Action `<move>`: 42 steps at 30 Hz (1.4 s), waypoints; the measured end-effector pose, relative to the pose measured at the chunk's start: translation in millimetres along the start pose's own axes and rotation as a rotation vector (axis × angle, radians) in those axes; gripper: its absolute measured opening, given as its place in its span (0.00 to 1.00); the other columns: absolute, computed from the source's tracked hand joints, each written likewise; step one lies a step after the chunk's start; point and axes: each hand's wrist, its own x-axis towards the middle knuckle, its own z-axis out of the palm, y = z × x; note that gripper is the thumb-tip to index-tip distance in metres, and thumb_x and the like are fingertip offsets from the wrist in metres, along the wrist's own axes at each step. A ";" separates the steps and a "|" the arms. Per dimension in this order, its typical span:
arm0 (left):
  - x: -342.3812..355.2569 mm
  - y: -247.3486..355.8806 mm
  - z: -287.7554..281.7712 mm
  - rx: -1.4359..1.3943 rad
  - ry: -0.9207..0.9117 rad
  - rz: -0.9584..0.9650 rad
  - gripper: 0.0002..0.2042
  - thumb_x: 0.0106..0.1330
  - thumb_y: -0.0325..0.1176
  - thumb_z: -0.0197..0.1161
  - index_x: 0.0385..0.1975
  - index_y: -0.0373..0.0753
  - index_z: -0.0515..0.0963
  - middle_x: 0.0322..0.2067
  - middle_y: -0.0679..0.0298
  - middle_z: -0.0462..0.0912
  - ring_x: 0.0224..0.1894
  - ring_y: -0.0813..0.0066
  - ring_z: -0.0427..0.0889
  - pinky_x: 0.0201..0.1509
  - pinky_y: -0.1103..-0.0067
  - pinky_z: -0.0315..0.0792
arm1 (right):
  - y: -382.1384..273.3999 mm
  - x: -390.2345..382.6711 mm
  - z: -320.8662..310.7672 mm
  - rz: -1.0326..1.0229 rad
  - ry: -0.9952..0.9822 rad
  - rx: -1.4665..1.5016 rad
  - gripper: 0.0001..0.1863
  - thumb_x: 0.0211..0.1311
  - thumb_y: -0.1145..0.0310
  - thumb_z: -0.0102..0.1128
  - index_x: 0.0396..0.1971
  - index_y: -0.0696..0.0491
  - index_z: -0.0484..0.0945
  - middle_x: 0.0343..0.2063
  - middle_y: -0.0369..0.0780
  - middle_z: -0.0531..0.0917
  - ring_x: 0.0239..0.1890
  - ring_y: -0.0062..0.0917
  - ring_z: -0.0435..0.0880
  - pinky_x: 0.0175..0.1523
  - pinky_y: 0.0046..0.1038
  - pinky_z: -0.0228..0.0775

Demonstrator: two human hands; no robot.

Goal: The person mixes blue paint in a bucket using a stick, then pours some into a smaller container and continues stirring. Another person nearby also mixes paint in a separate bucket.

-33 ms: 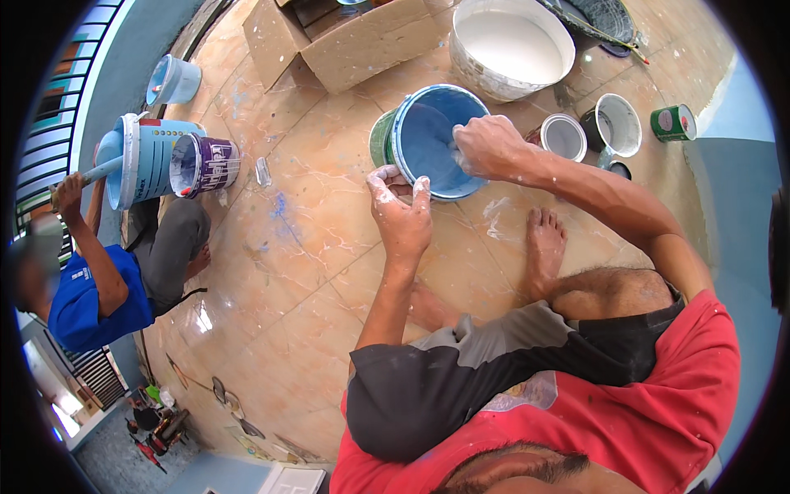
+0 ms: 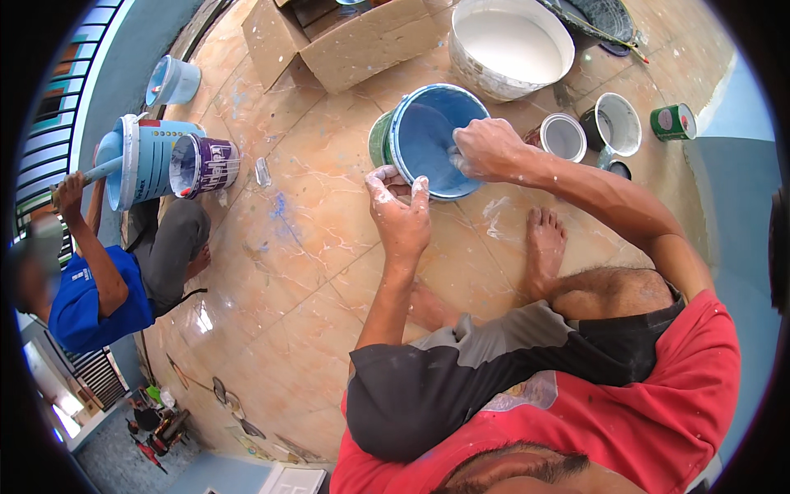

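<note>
A green bucket (image 2: 380, 140) with a blue-coated inside and rim stands on the tiles in front of me, with blue paint (image 2: 426, 148) in it. My left hand (image 2: 400, 206), smeared with white, holds the near left edge of this bucket between thumb and fingers. Over the bucket's right side, my right hand (image 2: 491, 150) is closed in a fist, fingers pointing down into it. Something pale shows under those fingers, too covered to name.
Beyond the bucket are a cardboard box (image 2: 370, 53) and a tub of white paint (image 2: 512, 41). Several cans, one a green can (image 2: 673, 123), stand to the right. At left a person (image 2: 99, 288) in blue holds a stick in a large light-blue bucket (image 2: 156, 160), beside a purple bucket (image 2: 206, 165).
</note>
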 end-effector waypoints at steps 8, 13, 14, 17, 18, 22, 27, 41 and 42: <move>5.0 7.7 -0.7 -0.047 0.005 -0.041 0.19 0.70 0.21 0.70 0.55 0.30 0.68 0.43 0.56 0.82 0.42 0.73 0.83 0.47 0.75 0.82 | 2.4 5.6 -31.9 0.030 0.129 0.246 0.24 0.69 0.51 0.69 0.33 0.61 0.87 0.27 0.54 0.88 0.34 0.51 0.90 0.41 0.49 0.80; 9.1 -1.1 -2.1 -0.032 -0.013 0.018 0.20 0.70 0.21 0.70 0.55 0.30 0.68 0.44 0.56 0.82 0.42 0.73 0.83 0.45 0.76 0.83 | 10.3 22.3 -19.2 -0.134 0.336 -0.134 0.10 0.68 0.67 0.63 0.34 0.59 0.83 0.24 0.52 0.88 0.27 0.45 0.91 0.33 0.45 0.81; 8.4 1.3 -1.0 -0.045 -0.019 -0.007 0.20 0.70 0.21 0.70 0.55 0.30 0.68 0.44 0.56 0.82 0.42 0.73 0.83 0.46 0.76 0.82 | 11.8 22.8 -13.9 -0.143 0.322 -0.193 0.07 0.63 0.72 0.62 0.33 0.60 0.85 0.24 0.51 0.89 0.27 0.42 0.92 0.30 0.42 0.81; 6.1 7.1 1.4 -0.048 -0.029 -0.035 0.20 0.70 0.21 0.70 0.55 0.30 0.68 0.43 0.56 0.82 0.42 0.73 0.83 0.48 0.76 0.81 | 7.2 11.4 -3.9 -0.101 0.172 -0.190 0.07 0.60 0.73 0.63 0.29 0.60 0.87 0.26 0.51 0.89 0.28 0.43 0.92 0.32 0.41 0.82; 6.7 4.4 0.9 -0.026 -0.031 -0.013 0.20 0.69 0.21 0.71 0.55 0.30 0.68 0.44 0.56 0.82 0.42 0.73 0.83 0.47 0.76 0.81 | 5.5 7.7 -3.0 -0.090 0.075 -0.132 0.09 0.58 0.71 0.64 0.25 0.61 0.88 0.27 0.53 0.89 0.29 0.45 0.92 0.35 0.43 0.84; 5.9 4.9 0.2 -0.003 -0.033 0.002 0.20 0.70 0.20 0.70 0.55 0.30 0.67 0.44 0.56 0.81 0.43 0.74 0.82 0.43 0.77 0.84 | -6.6 -5.5 -0.7 0.008 -0.075 0.088 0.20 0.67 0.59 0.69 0.27 0.64 0.88 0.24 0.55 0.88 0.29 0.50 0.90 0.39 0.47 0.83; 4.5 9.6 1.3 -0.072 -0.034 -0.043 0.19 0.72 0.20 0.68 0.56 0.30 0.66 0.45 0.56 0.80 0.45 0.75 0.82 0.41 0.79 0.86 | 3.7 1.8 -7.2 0.060 0.016 0.401 0.27 0.69 0.50 0.70 0.26 0.63 0.87 0.24 0.55 0.87 0.28 0.51 0.88 0.40 0.46 0.81; 5.0 5.2 -0.5 -0.053 -0.068 -0.018 0.20 0.72 0.20 0.69 0.57 0.30 0.66 0.47 0.55 0.80 0.46 0.75 0.82 0.41 0.78 0.85 | 1.4 3.3 -2.2 -0.079 0.066 -0.039 0.09 0.55 0.71 0.65 0.26 0.61 0.89 0.25 0.55 0.88 0.30 0.46 0.92 0.36 0.44 0.84; 4.8 4.3 -1.4 -0.049 -0.059 -0.018 0.20 0.72 0.20 0.69 0.57 0.30 0.66 0.47 0.55 0.80 0.46 0.75 0.82 0.41 0.78 0.85 | -1.2 -0.8 -2.3 -0.063 0.011 0.003 0.10 0.55 0.70 0.66 0.27 0.62 0.89 0.26 0.55 0.88 0.30 0.47 0.92 0.36 0.45 0.84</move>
